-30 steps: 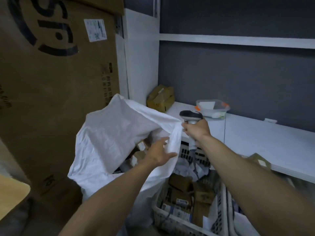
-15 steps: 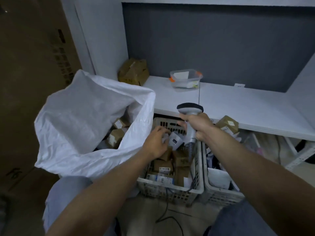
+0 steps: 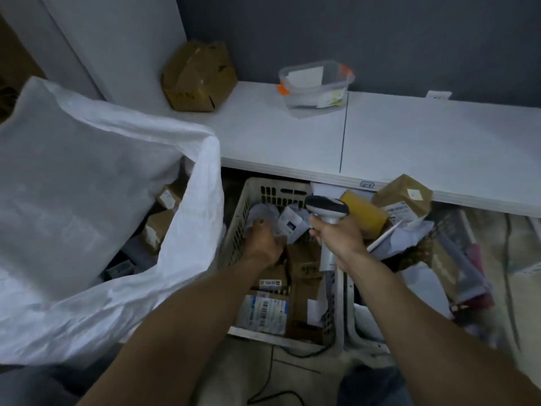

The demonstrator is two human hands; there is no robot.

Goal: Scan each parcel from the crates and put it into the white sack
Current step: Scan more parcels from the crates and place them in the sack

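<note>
While the scanner (image 3: 326, 207) is held in the right hand (image 3: 336, 238), fingers wrapped tight round its handle, the left hand (image 3: 263, 244) is seen down inside the left crate (image 3: 257, 191). Its fingers are curled over a crumpled white parcel (image 3: 265, 212) at the crate's 11 o'clock corner. The fingertips are hidden, so a firm hold cannot be confirmed.

A small white parcel (image 3: 291, 225) with a dark label is found just at 3 o'clock of those knuckles, between the two hands. It is tilted, one corner toward 12 o'clock.

The scanner is carried upright, its long axis running 12 to 6 o'clock, its head laid across from 9 to 3. Which end is the nose cannot be told.

At the crate's 6 o'clock end a barcoded parcel (image 3: 263, 313) is laid flat, label up, long side running 9 to 3.

The white sack (image 3: 102, 200) is found at 9 o'clock of the crate, mouth gaping, brown boxes inside. A right crate (image 3: 349, 323) is packed at 3 o'clock, both tucked partly under the table (image 3: 409, 142).
</note>
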